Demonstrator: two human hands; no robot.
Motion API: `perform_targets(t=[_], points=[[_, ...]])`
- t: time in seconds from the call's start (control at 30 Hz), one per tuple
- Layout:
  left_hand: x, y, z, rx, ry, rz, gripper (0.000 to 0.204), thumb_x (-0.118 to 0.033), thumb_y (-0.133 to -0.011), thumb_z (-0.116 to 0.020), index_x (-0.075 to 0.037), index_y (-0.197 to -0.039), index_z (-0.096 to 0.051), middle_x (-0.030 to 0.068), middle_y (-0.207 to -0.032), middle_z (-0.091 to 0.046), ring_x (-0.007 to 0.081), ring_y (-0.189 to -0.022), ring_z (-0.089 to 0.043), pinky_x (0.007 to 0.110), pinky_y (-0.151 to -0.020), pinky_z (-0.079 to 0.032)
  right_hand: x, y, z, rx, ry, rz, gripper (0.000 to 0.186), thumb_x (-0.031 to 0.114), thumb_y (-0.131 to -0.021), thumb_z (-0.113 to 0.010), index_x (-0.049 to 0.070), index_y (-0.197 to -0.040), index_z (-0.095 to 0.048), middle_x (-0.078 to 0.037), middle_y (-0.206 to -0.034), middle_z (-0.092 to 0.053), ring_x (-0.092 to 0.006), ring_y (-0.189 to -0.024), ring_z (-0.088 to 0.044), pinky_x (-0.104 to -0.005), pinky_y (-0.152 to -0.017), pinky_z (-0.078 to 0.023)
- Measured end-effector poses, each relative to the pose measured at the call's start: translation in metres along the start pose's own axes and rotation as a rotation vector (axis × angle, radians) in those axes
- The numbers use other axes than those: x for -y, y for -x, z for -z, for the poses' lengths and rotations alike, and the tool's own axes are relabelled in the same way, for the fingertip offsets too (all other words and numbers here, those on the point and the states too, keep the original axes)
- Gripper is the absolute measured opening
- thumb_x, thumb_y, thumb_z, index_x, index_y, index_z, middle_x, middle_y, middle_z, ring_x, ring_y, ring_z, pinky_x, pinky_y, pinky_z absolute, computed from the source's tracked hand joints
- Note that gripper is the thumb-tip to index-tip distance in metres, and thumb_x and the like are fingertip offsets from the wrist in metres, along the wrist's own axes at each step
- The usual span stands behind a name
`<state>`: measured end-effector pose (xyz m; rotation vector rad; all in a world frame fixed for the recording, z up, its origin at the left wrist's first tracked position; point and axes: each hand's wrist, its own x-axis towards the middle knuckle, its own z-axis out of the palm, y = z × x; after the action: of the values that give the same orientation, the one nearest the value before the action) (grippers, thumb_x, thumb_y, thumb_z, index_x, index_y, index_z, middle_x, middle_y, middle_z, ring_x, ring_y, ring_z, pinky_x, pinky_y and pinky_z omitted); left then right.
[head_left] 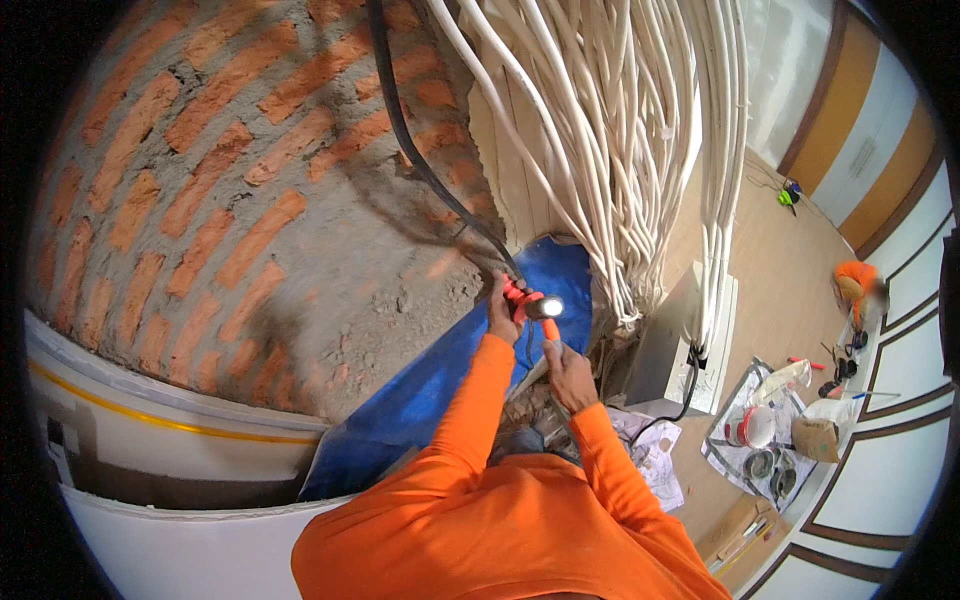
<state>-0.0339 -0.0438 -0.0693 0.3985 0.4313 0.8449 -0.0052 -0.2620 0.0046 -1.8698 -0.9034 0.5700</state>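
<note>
My left hand is closed around what looks like a red-gripped chisel; its blade is hidden from view. In my right hand is the orange handle of a hammer, whose round metal face shines brightly. The hammer head is right beside the red grip; I cannot tell whether they touch. A black cable runs down from above and passes close behind my left hand. Below both hands lies a blue sheet, at the foot of a rough brick wall.
Many white cables hang to the right, some running into a grey metal box. Farther right, tubs and tools lie on a sheet on the floor. Another person in orange crouches by the panelled wall.
</note>
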Motion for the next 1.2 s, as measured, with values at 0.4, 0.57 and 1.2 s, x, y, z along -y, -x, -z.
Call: perform_targets(t=[0.4,0.57,1.2], points=[[-0.004,0.015,-0.03,-0.068,-0.052,0.056,0.032,-0.05,-0.097,-0.05,-0.019,-0.087,-0.047,-0.003,-0.072,-0.051,0.0136,-0.064,-0.051,0.033,-0.057,-0.046,-0.016,0.012,0.003,-0.057,-0.186,-0.082,0.051,0.043,-0.099,-0.049,-0.004,-0.079,-0.056,-0.021,-0.064,-0.055,-0.0359,-0.062,-0.059,-0.0447,-0.061,-0.042],[-0.035,0.032,-0.039,-0.098,-0.072,0.094,0.028,-0.042,-0.098,-0.049,-0.017,-0.085,-0.051,0.0005,-0.078,-0.056,0.0185,-0.07,-0.056,0.037,-0.06,-0.05,-0.023,0.027,0.024,-0.085,-0.629,-0.168,0.048,0.053,-0.098,-0.047,0.013,-0.073,-0.042,0.006,-0.055,-0.035,-0.0053,-0.041,-0.033,-0.0235,-0.038,-0.027],[-0.049,0.026,-0.037,-0.034,-0.081,0.191,0.03,-0.038,-0.099,-0.048,-0.011,-0.098,-0.061,0.0077,-0.095,-0.067,0.0238,-0.086,-0.065,0.041,-0.08,-0.054,0.0,0.011,-0.042,-0.272,-0.505,0.138,0.051,0.048,-0.096,-0.051,0.005,-0.068,-0.048,-0.002,-0.055,-0.045,-0.0138,-0.049,-0.044,-0.0319,-0.046,-0.034]])
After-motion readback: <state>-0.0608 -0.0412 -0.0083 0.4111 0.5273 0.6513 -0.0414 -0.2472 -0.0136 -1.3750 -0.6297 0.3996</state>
